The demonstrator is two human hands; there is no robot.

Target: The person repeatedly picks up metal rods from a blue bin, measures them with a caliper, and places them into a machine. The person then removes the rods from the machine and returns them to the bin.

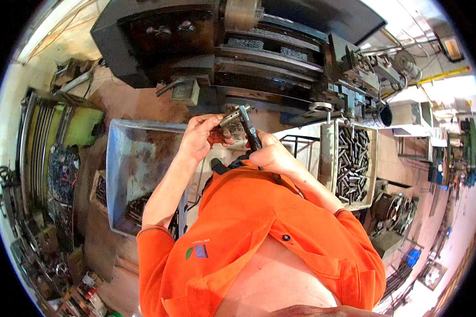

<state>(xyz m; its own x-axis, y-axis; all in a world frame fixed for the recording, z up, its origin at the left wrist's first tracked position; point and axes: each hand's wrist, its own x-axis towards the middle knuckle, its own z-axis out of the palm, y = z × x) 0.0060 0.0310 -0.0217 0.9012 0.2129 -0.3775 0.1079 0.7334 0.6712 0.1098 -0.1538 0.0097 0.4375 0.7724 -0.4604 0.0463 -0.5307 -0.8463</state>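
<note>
In front of my waist, my left hand is closed on a short metal tube with small holes in its side. Its thumb and fingers pinch the near end, and the far end points right. My right hand grips a slim hand tool with a silver upper end and a dark lower part; its exact kind I cannot make out. The tool's silver tip meets the far end of the tube, or crosses just in front of it. Part of the right fingers is hidden behind the tool.
A large dark lathe spans the far side, its chuck blurred. Below left is a blue-grey bin with metal parts at its bottom. On the right, a pale crate holds several dark metal cylinders. A green machine stands far left.
</note>
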